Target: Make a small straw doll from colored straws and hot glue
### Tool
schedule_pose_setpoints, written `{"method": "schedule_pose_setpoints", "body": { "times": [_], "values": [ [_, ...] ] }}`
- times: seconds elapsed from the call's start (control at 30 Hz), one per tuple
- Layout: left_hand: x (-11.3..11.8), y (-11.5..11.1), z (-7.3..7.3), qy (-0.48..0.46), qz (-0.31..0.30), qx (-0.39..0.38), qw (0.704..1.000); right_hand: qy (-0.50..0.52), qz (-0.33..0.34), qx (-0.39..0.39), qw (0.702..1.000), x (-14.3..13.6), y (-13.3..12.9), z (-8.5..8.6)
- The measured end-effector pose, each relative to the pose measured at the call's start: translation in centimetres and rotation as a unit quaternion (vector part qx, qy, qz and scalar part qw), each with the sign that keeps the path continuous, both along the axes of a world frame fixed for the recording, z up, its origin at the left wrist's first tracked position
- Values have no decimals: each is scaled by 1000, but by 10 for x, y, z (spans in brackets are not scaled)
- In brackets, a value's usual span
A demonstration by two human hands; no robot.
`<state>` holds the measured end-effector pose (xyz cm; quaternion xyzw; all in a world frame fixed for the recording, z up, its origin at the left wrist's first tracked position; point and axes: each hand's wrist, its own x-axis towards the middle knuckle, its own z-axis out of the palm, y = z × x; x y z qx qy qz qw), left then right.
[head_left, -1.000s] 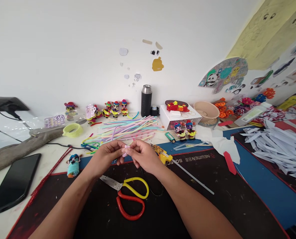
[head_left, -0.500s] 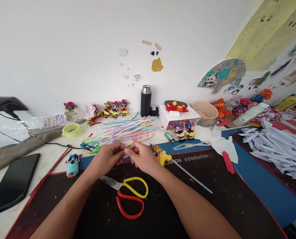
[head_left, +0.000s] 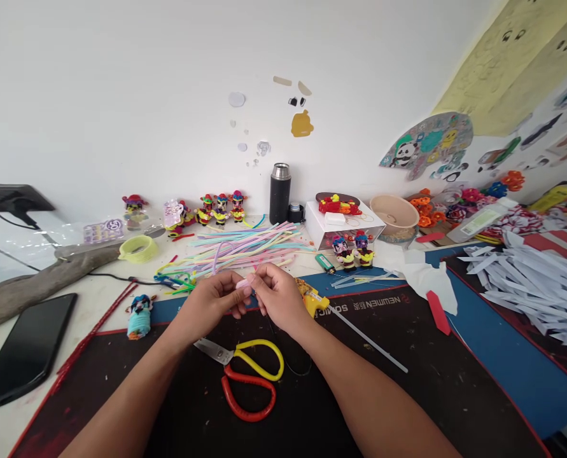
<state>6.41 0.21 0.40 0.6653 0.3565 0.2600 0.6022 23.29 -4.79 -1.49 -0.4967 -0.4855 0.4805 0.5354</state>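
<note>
Between my fingertips is a small pale pink fuzzy piece [head_left: 243, 284], like a bit of pipe cleaner; the fingers cover most of it. My left hand [head_left: 216, 300] pinches it from the left, and my right hand [head_left: 277, 294] closes on its other side, fingertips touching. Below them, scissors [head_left: 252, 375] with one yellow and one red handle lie on the black mat. A yellow glue gun [head_left: 314, 300] with a long glue stick [head_left: 371, 342] rests just right of my right hand. Pastel pipe cleaners [head_left: 249, 245] lie in a loose pile behind my hands.
A small doll with a turquoise body [head_left: 139, 318] lies at left, near a phone [head_left: 25, 350] and driftwood [head_left: 49, 280]. Finished dolls [head_left: 221, 208], a black flask [head_left: 280, 194] and a white box [head_left: 345, 228] line the wall. White paper strips [head_left: 526, 286] heap at right.
My fingers have shifted their grip, and more of the pale pink piece now shows between them. The right hand has risen slightly and covers the glue gun's tip. Things on the table have stayed put.
</note>
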Motion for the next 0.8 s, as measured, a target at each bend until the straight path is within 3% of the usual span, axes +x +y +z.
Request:
{"method": "schedule_pose_setpoints", "body": {
  "times": [0.17, 0.3, 0.6, 0.8],
  "values": [
    [-1, 3, -1, -30, 65, 6, 997, -2, 3, -6, 1000, 1, 0, 1],
    [-4, 7, -4, -55, 101, -9, 993, -7, 49, -21, 999, 0, 0, -1],
    [-6, 7, 5, -27, 76, 0, 997, 21, 50, -29, 998, 1, 2, -3],
    [-5, 6, 5, -19, 71, 7, 997, -20, 56, -35, 998, 2, 1, -1]
  ]
}}
